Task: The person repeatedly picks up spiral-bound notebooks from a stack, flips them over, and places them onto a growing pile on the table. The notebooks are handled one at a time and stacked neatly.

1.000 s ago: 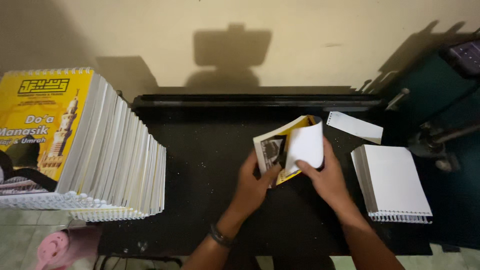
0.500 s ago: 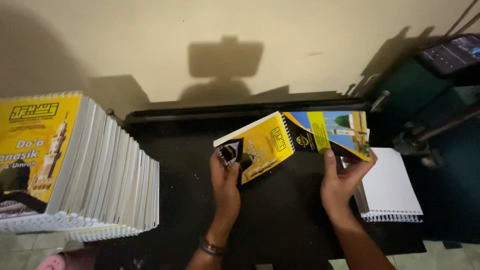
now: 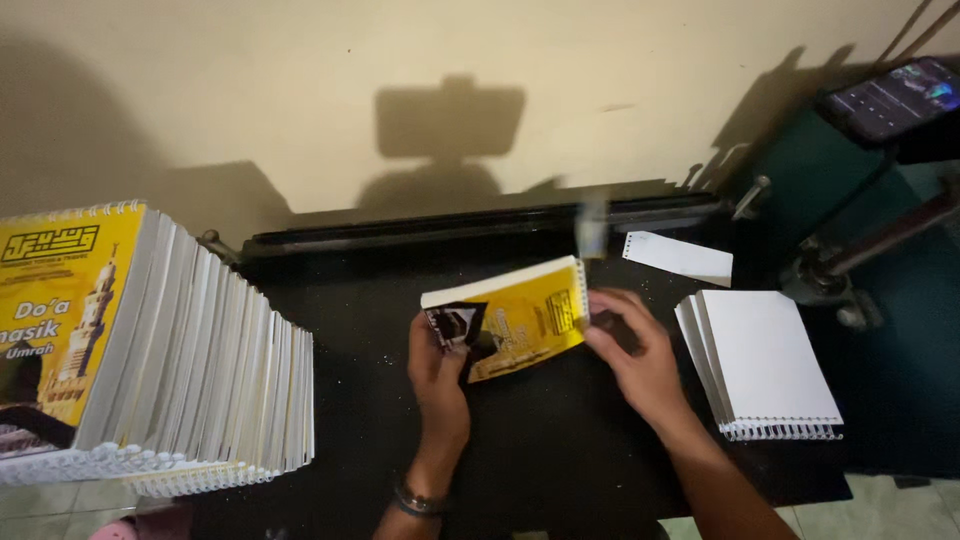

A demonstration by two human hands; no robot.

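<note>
A small yellow booklet (image 3: 515,310) with white pages is held tilted over the black work surface (image 3: 560,450). My left hand (image 3: 437,365) grips its lower left corner. At the booklet's punched right edge, my right hand (image 3: 632,350) has its fingers curled against the cover. A blurred strip (image 3: 592,225) shows just above the booklet, too smeared to identify.
A tall slanted stack of spiral-bound yellow-cover booklets (image 3: 140,350) fills the left. A pile of white spiral-bound pads (image 3: 765,365) lies at the right, with a loose white punched sheet (image 3: 678,257) behind it. A dark machine with a lever (image 3: 860,250) stands far right, under a screen (image 3: 895,97).
The booklet was spread open with my right hand holding its cover out to the right; now the cover is folded back and the booklet is shut between both hands.
</note>
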